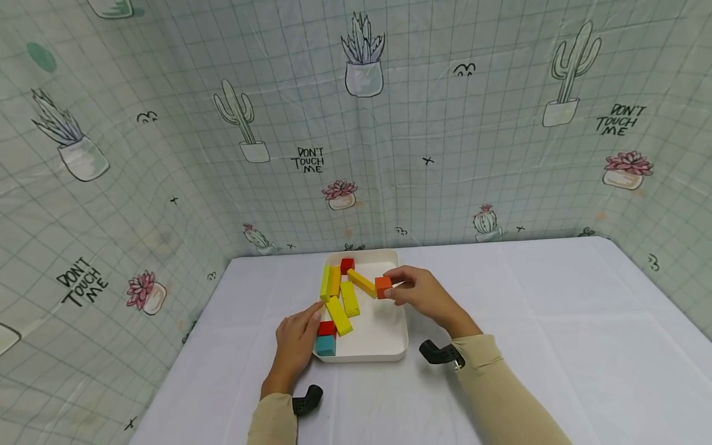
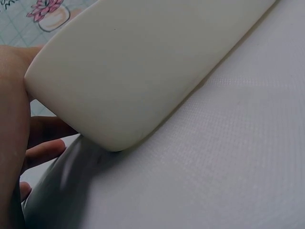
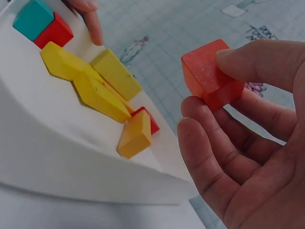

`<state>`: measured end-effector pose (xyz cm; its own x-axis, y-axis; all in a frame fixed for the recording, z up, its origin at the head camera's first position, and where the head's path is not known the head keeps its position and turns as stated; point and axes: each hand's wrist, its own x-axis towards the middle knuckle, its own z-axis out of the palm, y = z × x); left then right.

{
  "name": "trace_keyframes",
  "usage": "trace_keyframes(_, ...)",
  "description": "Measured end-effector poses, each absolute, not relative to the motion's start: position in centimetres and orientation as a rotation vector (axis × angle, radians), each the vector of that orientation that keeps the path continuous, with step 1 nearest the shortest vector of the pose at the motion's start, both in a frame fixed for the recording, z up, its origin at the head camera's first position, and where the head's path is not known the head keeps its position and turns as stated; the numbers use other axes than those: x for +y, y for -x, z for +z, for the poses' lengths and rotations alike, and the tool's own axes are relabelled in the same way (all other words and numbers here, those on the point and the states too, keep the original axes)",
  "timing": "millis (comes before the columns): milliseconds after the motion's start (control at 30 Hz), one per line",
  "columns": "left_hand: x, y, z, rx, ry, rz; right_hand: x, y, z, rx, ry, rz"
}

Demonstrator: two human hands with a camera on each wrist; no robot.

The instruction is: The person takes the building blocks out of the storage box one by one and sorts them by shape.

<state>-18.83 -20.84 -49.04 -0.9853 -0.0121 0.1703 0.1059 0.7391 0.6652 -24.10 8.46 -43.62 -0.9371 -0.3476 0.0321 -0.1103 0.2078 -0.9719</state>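
Observation:
My right hand (image 1: 421,293) pinches an orange cube block (image 3: 207,71) between thumb and fingertips, over the right side of a white tray (image 1: 384,343). My left hand (image 1: 296,341) touches the tray's left rim with its fingers fairly straight; in the left wrist view other fingers (image 2: 47,153) hang outside the wall. Several yellow blocks (image 1: 339,316) lie in the tray's left half. A red block (image 1: 326,328) and a teal block (image 1: 326,345) sit together in the near left corner. At the far end is another red block (image 1: 347,266).
The tray stands on a table with a white cloth (image 1: 550,327). Behind and at the sides hangs a grid-patterned curtain (image 1: 400,123) with cactus prints. Black wrist mounts (image 1: 439,353) stick out beside both forearms.

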Motion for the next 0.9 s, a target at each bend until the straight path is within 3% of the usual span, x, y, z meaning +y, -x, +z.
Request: trace_keyframes(900, -20.8, 18.7, -48.9, -2.79, 0.071, -1.083, 12.5, 24.1, -44.3, 2.335, 0.328, -1.866)
